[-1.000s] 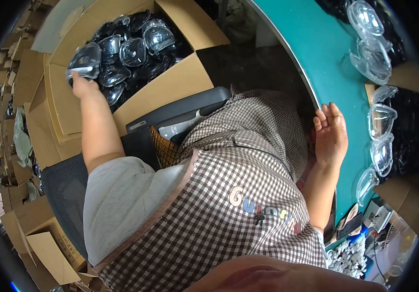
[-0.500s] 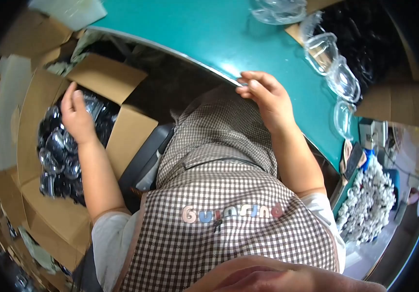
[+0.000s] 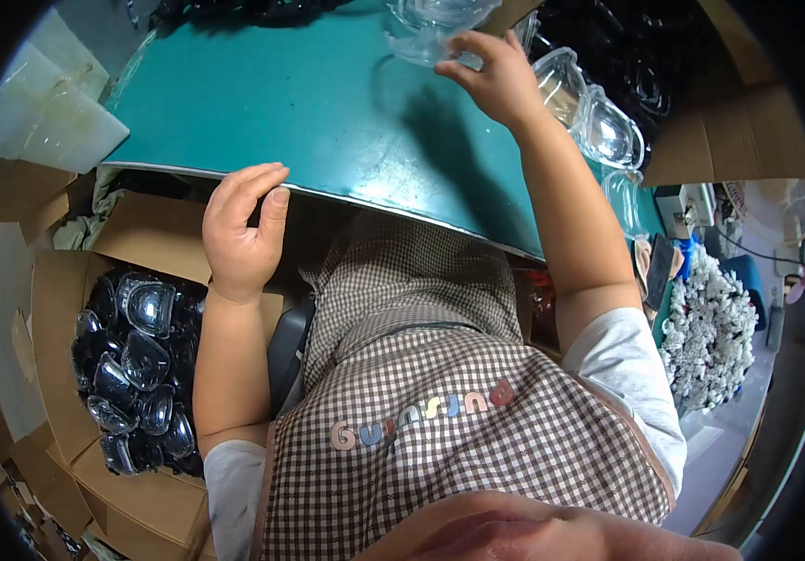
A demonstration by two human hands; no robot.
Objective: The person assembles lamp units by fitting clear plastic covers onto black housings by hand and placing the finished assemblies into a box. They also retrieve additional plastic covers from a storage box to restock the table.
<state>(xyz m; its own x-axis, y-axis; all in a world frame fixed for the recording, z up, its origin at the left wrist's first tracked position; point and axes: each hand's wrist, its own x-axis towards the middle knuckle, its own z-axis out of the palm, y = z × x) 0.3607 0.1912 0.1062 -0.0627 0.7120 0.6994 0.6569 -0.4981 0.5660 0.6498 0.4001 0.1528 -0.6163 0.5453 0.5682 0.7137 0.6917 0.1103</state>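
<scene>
My right hand (image 3: 500, 82) reaches over the far part of the green table (image 3: 318, 103). Its thumb and fingers are parted beside a clear curved plastic shell (image 3: 421, 45); whether the fingertips touch it I cannot tell. More clear shells run down the right side of the table, one of them a rounded shell (image 3: 613, 129). At the table's near edge my left hand (image 3: 245, 229) is empty, fingers stretched out and thumb apart. Below it to the left stands an open cardboard box (image 3: 56, 318) packed with dark, shiny pieces (image 3: 145, 360) that have clear curved fronts.
Dark plastic-wrapped items (image 3: 599, 47) fill a carton (image 3: 730, 140) at the far right. Beyond the table's right end lies a heap of small white-grey parts (image 3: 711, 327). Milky sheets (image 3: 47, 103) rest at the far left, and black items (image 3: 253, 9) line the back edge.
My left hand has moved from over the box to the table's near edge. My right hand has gone from that edge forward to the clear shells. The view has shifted too.
</scene>
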